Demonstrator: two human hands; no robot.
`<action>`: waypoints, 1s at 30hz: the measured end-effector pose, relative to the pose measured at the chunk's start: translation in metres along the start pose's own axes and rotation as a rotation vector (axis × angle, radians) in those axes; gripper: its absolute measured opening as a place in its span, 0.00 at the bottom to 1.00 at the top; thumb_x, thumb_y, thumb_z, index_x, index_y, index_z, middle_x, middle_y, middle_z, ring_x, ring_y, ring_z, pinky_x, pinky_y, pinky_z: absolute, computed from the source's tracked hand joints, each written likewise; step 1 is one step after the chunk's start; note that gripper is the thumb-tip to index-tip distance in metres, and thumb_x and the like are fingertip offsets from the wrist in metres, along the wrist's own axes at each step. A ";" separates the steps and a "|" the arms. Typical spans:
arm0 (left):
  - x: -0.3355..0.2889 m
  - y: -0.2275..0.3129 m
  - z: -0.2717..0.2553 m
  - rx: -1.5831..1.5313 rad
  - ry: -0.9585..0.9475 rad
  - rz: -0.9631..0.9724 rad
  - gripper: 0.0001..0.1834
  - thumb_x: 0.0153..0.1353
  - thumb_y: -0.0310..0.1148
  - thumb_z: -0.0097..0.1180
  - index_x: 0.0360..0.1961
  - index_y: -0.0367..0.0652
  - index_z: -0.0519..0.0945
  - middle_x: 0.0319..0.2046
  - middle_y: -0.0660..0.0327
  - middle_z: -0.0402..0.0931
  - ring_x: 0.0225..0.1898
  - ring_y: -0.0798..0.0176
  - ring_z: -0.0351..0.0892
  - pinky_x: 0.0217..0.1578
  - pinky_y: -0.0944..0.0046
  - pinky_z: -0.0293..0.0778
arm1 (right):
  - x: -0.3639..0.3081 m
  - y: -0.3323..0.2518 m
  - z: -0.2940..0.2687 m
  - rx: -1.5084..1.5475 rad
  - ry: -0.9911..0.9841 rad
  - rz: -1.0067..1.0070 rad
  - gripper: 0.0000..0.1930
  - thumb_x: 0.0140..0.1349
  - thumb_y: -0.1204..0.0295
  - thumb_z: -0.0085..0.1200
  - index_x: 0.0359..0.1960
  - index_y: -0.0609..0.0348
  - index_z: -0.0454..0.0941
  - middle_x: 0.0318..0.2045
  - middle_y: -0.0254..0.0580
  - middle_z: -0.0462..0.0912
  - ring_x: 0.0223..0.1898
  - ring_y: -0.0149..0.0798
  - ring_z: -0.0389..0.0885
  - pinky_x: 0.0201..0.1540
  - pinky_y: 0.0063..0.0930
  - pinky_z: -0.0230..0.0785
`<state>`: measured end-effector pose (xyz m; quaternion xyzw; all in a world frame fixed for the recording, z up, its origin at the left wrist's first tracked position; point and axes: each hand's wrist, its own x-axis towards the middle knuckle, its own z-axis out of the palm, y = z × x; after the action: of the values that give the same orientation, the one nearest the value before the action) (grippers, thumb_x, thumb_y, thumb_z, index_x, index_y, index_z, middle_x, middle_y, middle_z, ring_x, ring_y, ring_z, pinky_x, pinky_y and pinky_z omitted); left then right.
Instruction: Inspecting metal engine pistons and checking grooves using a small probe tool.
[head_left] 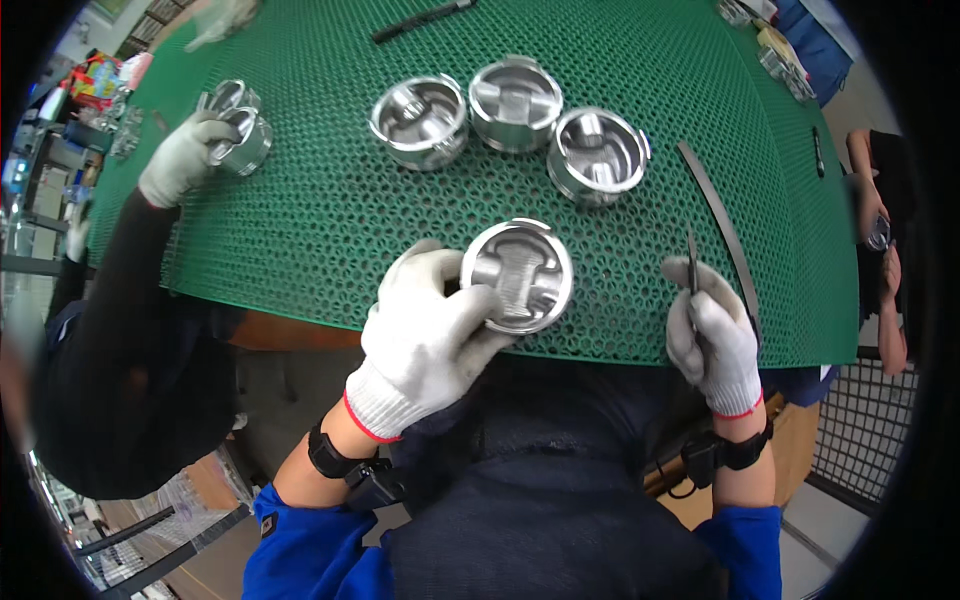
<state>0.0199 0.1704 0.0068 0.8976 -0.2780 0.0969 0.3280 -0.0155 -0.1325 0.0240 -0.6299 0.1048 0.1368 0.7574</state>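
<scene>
Left hand: fingers closed on a piston
Right hand: fingers pinched round a blade, right of that piston
Three pistons: on the counter, beyond it

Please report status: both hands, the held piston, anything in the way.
Left hand: gripping piston, hollow side showing. Right hand: holding pointed tool, apart from piston. Three other pistons farther back, not between hands; grey strip beside right hand.
</scene>
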 end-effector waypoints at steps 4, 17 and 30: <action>-0.012 -0.026 -0.027 0.143 0.084 -0.107 0.17 0.44 0.31 0.75 0.36 0.46 0.83 0.43 0.50 0.78 0.46 0.44 0.79 0.47 0.50 0.76 | 0.000 0.007 -0.005 0.020 -0.027 -0.025 0.26 0.68 0.67 0.47 0.62 0.75 0.70 0.18 0.35 0.74 0.12 0.21 0.61 0.14 0.16 0.54; 0.050 -0.071 -0.069 0.564 0.191 0.045 0.34 0.48 0.25 0.70 0.60 0.52 0.79 0.65 0.43 0.69 0.65 0.40 0.71 0.64 0.47 0.70 | -0.002 0.011 -0.005 -0.022 -0.004 -0.039 0.25 0.69 0.65 0.49 0.62 0.73 0.71 0.20 0.34 0.76 0.12 0.21 0.64 0.14 0.15 0.54; -0.023 0.000 -0.015 0.054 0.147 0.065 0.20 0.41 0.33 0.75 0.38 0.44 0.84 0.55 0.43 0.76 0.58 0.33 0.75 0.59 0.40 0.71 | -0.005 -0.009 0.017 -0.344 -0.021 0.021 0.23 0.71 0.64 0.48 0.63 0.64 0.75 0.23 0.32 0.78 0.16 0.21 0.67 0.18 0.14 0.57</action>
<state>0.0008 0.1903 0.0097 0.8872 -0.2796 0.1804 0.3197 -0.0177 -0.1177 0.0369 -0.7477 0.0788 0.1672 0.6378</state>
